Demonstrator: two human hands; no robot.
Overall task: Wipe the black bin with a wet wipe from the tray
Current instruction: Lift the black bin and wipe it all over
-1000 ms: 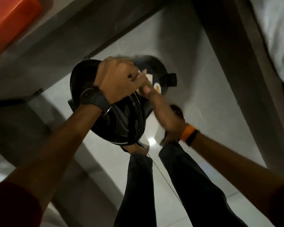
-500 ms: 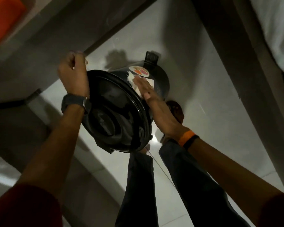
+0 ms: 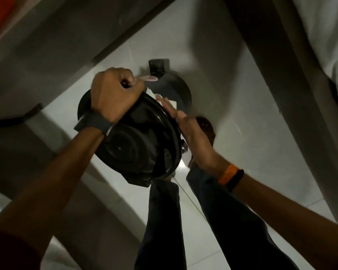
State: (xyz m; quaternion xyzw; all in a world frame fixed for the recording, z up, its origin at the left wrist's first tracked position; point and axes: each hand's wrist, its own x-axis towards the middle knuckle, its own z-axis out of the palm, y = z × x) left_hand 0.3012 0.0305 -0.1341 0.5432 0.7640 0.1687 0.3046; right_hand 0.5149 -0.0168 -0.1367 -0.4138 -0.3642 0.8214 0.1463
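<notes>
black bin (image 3: pixel 137 145) gripped by left hand (image 3: pixel 113 94) (right hand (image 3: pixel 185 123) flat on wipe (image 3: pixel 169 101)).

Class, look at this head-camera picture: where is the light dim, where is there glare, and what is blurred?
Head view: dim overall, so the black bin loses detail against the shadow; a small bright glare sits on the floor tile below it; the right hand and white wet wipe are motion-blurred; the left hand is sharper; straight edges bow from the wide lens.

Black bin (image 3: pixel 137 145), white wipe (image 3: pixel 171 103), orange and black wristbands (image 3: pixel 230 177), pale grey floor tiles (image 3: pixel 252 106).
</notes>
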